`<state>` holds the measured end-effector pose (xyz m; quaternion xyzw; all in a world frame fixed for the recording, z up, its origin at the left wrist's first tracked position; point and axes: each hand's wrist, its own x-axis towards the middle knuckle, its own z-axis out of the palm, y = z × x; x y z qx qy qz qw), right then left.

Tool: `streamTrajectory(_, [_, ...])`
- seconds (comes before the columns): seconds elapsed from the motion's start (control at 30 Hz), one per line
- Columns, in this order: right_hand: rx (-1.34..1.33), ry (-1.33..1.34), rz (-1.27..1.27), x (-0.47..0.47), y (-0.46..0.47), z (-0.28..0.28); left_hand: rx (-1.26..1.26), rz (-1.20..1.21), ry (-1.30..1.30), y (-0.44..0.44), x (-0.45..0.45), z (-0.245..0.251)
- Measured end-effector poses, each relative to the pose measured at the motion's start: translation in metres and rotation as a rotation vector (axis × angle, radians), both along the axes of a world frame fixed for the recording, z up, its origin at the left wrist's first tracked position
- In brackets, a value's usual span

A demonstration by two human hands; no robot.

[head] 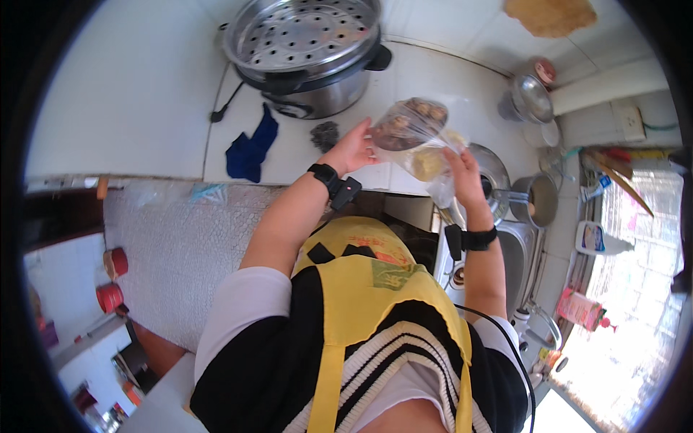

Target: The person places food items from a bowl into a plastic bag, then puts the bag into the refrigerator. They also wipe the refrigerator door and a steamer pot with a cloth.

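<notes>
Over the white counter, a clear plastic bag (409, 130) covers a dish or mass of brown, lumpy food (410, 122), with something yellowish (427, 162) lower in the plastic. My left hand (354, 149) is at the left edge of it, fingers apart; whether they grip the rim is not plain. My right hand (465, 173) has its fingers closed on the gathered plastic at the right. A steel steamer tray with holes (303, 38) sits on an electric cooker (335, 92) behind my left hand. A steel wool scourer (325, 136) and a dark blue cloth (252, 149) lie left of that hand.
To the right are a round metal lid or pan (495, 168), a saucepan (544, 200), a sink (514, 243) with a curved faucet (552, 325), and a metal bowl (533, 100). Bottles line the bright window sill, one a pink pump bottle (579, 308). A plug (217, 115) lies beside the cooker.
</notes>
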<state>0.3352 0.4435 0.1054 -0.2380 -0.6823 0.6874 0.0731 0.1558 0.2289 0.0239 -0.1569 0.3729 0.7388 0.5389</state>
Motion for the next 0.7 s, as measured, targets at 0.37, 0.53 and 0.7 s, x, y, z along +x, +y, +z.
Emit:
streamTrajectory(0.37, [-0.137,0.089,0.023,0.003,-0.018,0.017,-1.576,0.012,1.510,-0.149,-0.042,0.020])
streamTrajectory(0.53, [-0.231,0.086,0.136,0.009,-0.033,0.021,-1.788,-0.326,1.282,-0.199,-0.027,-0.001])
streamTrajectory(0.7, [-0.236,0.076,0.122,0.016,-0.060,0.038,-1.755,-0.409,1.403,-0.213,-0.027,-0.015])
